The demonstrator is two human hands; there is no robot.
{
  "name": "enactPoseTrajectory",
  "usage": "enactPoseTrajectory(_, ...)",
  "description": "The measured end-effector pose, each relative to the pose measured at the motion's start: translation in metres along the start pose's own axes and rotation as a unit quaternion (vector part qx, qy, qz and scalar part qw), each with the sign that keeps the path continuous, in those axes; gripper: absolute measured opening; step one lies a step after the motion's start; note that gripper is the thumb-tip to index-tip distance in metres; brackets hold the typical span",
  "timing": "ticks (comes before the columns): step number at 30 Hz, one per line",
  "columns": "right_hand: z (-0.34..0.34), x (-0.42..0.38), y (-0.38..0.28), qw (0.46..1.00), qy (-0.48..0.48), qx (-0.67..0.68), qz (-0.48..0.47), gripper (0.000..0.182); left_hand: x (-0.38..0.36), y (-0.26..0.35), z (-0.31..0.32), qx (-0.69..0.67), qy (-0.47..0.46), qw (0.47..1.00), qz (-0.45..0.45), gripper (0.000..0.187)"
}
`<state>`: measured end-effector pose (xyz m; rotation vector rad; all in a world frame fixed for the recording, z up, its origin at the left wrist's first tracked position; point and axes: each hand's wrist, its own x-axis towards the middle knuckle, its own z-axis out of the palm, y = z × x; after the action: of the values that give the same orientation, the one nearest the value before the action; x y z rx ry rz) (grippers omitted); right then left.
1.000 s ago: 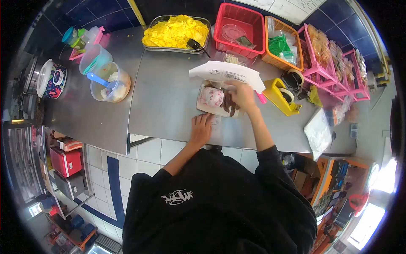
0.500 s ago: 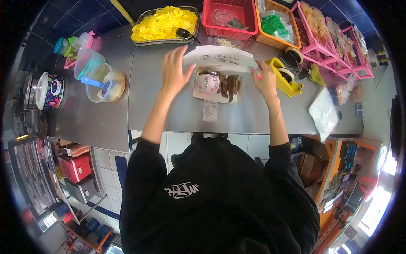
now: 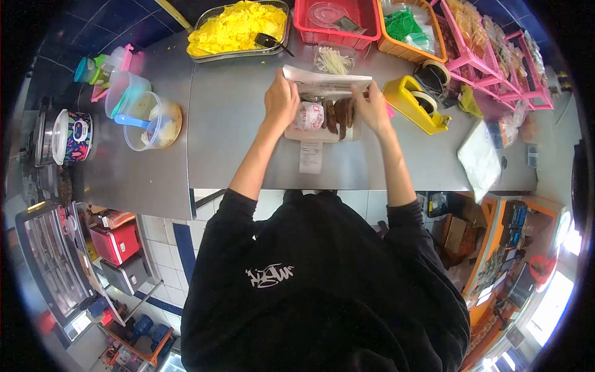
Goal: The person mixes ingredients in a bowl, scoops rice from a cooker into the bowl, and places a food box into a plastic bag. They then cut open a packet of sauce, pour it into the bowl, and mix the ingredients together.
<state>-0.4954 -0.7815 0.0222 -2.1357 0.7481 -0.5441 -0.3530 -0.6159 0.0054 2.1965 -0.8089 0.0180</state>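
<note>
Left hand [image 3: 282, 100]: gripping raised lid [image 3: 328, 80], left edge
Right hand [image 3: 374, 111]: gripping lid, right edge
Box [image 3: 334, 137]: on desk [image 3: 223, 124], between hands, holding wrapped bundle [image 3: 310, 116], brown pieces [image 3: 338, 115]
Tape dispenser [image 3: 409, 99]: just right of right hand

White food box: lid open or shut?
Open: the lid is raised, and the wrapped bundle and brown pieces show inside the box.

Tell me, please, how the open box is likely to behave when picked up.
The box would probably flex a little, since its raised lid looks like thin card. The rounded wrapped bundle could roll, and the dark pieces beside it might slide, as they seem loose.
</note>
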Motion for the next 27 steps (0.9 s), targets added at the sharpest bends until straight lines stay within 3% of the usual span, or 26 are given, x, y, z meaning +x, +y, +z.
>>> enactPoseTrajectory(2,-0.016,-0.003,0.003,0.994,-0.006,-0.083,-0.067,0.032,0.0,-0.007,-0.018,0.034,-0.037,0.999,0.022,0.03)
enactPoseTrajectory(4,-0.03,-0.015,0.003,0.994,-0.045,-0.055,-0.08,0.03,-0.01,-0.014,-0.038,0.064,-0.072,0.993,0.071,0.033)
enactPoseTrajectory(6,-0.027,-0.027,0.015,0.993,-0.073,-0.019,-0.095,0.031,-0.028,-0.014,-0.041,-0.038,-0.088,0.994,0.053,0.032)
enactPoseTrajectory(9,-0.009,-0.054,0.012,0.985,-0.072,0.14,0.073,0.034,-0.051,-0.008,-0.024,-0.105,-0.043,0.993,0.037,0.035)
enactPoseTrajectory(12,-0.008,-0.054,0.007,0.974,-0.078,0.189,0.094,0.039,-0.049,-0.006,-0.022,-0.108,-0.04,0.993,0.018,0.035)
enactPoseTrajectory(15,-0.015,-0.041,0.032,0.951,-0.156,0.247,0.103,0.041,-0.046,-0.004,-0.024,-0.132,-0.07,0.988,-0.023,0.036)
enactPoseTrajectory(21,-0.027,-0.048,0.042,0.918,-0.217,0.289,0.164,0.039,-0.063,-0.021,-0.017,-0.148,-0.077,0.985,0.033,0.043)
enactPoseTrajectory(24,-0.002,-0.061,0.048,0.923,-0.175,0.324,0.112,0.044,-0.057,-0.03,-0.03,-0.209,-0.203,0.956,-0.005,0.048)
enactPoseTrajectory(27,0.009,-0.065,0.055,0.926,-0.185,0.308,0.117,0.045,-0.037,-0.047,-0.05,-0.387,-0.362,0.841,-0.113,0.046)
